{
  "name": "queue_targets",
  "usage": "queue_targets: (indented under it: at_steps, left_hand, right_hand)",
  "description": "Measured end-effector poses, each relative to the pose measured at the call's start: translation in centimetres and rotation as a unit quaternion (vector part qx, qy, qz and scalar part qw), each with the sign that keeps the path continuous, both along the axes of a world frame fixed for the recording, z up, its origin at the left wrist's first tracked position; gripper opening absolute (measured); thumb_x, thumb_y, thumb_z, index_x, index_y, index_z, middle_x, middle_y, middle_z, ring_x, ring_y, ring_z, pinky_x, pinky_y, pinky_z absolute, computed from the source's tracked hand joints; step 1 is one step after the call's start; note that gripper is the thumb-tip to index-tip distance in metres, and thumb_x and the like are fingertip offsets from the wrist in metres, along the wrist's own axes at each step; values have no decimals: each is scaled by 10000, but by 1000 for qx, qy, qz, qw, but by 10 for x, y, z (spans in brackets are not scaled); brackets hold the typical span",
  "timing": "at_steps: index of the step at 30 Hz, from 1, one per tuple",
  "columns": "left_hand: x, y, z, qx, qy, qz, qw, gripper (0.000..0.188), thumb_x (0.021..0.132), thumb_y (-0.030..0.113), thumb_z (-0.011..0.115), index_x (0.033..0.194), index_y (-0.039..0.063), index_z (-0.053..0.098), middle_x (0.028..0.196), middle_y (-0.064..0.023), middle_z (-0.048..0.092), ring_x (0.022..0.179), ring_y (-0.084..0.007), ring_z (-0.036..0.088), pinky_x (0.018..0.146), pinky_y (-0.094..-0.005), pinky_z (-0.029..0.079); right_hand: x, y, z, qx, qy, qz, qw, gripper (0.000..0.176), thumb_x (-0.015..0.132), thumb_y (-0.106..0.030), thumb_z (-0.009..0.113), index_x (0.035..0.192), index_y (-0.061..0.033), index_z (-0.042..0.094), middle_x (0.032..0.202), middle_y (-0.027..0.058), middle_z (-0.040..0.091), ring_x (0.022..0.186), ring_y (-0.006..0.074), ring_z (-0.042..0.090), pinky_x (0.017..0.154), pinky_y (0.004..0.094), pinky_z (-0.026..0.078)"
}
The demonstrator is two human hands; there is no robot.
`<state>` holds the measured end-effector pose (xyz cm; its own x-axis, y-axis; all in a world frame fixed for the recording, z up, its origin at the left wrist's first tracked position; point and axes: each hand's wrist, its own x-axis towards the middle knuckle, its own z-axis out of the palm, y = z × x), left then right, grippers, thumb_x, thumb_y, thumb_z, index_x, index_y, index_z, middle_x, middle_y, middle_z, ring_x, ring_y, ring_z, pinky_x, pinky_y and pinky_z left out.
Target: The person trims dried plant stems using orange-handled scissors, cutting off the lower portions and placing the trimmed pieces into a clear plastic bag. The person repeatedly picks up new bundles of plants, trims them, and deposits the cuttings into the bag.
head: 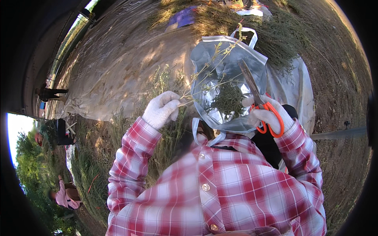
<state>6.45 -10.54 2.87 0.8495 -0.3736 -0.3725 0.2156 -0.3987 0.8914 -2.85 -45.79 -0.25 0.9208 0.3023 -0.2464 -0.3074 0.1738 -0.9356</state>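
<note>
My left hand (163, 109), in a white knit glove, pinches the lower end of a thin, branching plant stalk (203, 68). The stalk slants up to the right across the mouth of a bag. My right hand (267, 115), gloved as well, grips scissors (272, 120) by their orange handles; the metal blades point up over the bag's right side. Between my hands the pale bag (203, 48) gapes upward with white strap handles. A small heap of green cuttings (229, 98) lies inside against its shiny lining.
Piles of cut plants (283, 38) lie beyond the bag, near a purple sack (183, 17). A plastic ground sheet (127, 65) spreads to the left. Loose stalks (168, 141) stand by my left arm. Several people are at the left, including one in a pink top (65, 194).
</note>
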Motion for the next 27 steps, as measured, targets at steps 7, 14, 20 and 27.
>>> queue_targets:
  at_steps: [7, 14, 20, 27]
  left_hand:
    - [1, -11, 4, -33, -45, 14, 998, 174, 959, 98, 561, 1104, 1, 566, 672, -15, 563, 558, -89, 514, 531, -226, 415]
    - [-4, -18, -1, -68, -85, 0, 994, 145, 949, 67, 580, 1079, 6, 597, 745, -8, 595, 595, -77, 532, 560, -226, 444]
    - [-1, -27, -2, 27, -121, -27, 992, 151, 942, 81, 578, 1066, 15, 635, 765, -19, 618, 617, -69, 550, 574, -230, 455]
    - [10, -42, -1, 91, -168, -37, 981, 138, 938, 78, 557, 1020, 8, 642, 693, -19, 591, 582, -83, 553, 554, -242, 452]
  right_hand:
    - [9, 31, 34, 55, 16, 155, 986, 483, 924, -251, 621, 1275, 63, 514, 829, 58, 607, 778, 130, 585, 731, 273, 496]
    - [22, 44, 12, 108, 47, 168, 979, 421, 914, -300, 649, 1158, 36, 580, 828, 66, 638, 774, 146, 640, 690, 267, 511]
    - [14, 35, 15, 69, 54, 114, 990, 386, 924, -287, 634, 1128, 40, 606, 729, 36, 619, 654, 139, 644, 617, 252, 507]
    - [-4, 7, -5, 91, 46, 37, 994, 391, 941, -232, 586, 1212, 49, 571, 741, 40, 619, 653, 126, 621, 637, 270, 519]
